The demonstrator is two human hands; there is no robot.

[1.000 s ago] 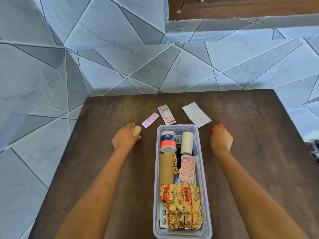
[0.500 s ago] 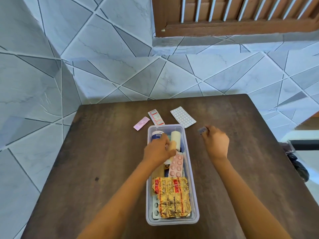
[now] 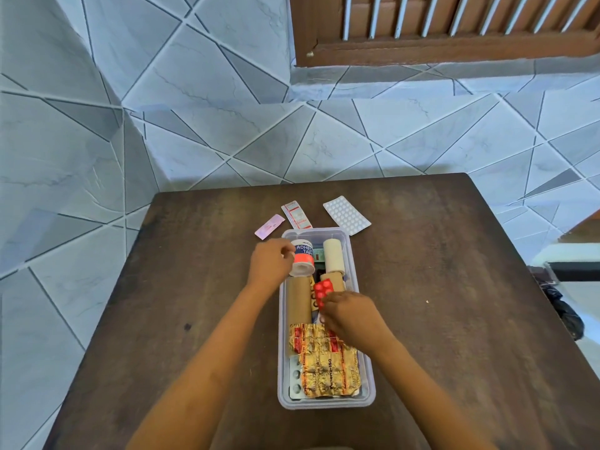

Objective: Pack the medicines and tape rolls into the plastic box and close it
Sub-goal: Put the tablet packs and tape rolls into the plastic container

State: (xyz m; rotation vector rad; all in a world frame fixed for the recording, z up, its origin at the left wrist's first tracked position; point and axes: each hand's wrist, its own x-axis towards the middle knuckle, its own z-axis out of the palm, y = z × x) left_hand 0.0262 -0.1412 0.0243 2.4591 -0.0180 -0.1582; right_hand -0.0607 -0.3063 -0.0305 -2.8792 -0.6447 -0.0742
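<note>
A clear plastic box [image 3: 366, 323] stands lengthwise on the dark table. Inside lie an adhesive tape roll [image 3: 303, 259], a white tape roll [image 3: 332, 258], a long brown roll [image 3: 298, 303], a small tan roll [image 3: 337, 280] and a gold foil medicine strip [image 3: 328, 362]. My right hand [image 3: 349, 315] is over the middle of the box, shut on a red blister strip [image 3: 323, 290]. At the box's left rim, my left hand [image 3: 271, 266] holds nothing, its fingertips against the adhesive tape roll. A pink strip [image 3: 269, 226], a red-white strip [image 3: 296, 215] and a white blister pack [image 3: 346, 215] lie beyond the box.
The brown table [image 3: 438, 287] meets a tiled wall [image 3: 227, 141] at its far edge and on the left. A wooden window frame [image 3: 438, 50] sits above. A black bag [image 3: 563, 310] lies on the floor off the table's right edge.
My left hand carried the tan roll into the box, let it go and drew back to the left rim. My right hand brought the red blister strip from the table over the box.
</note>
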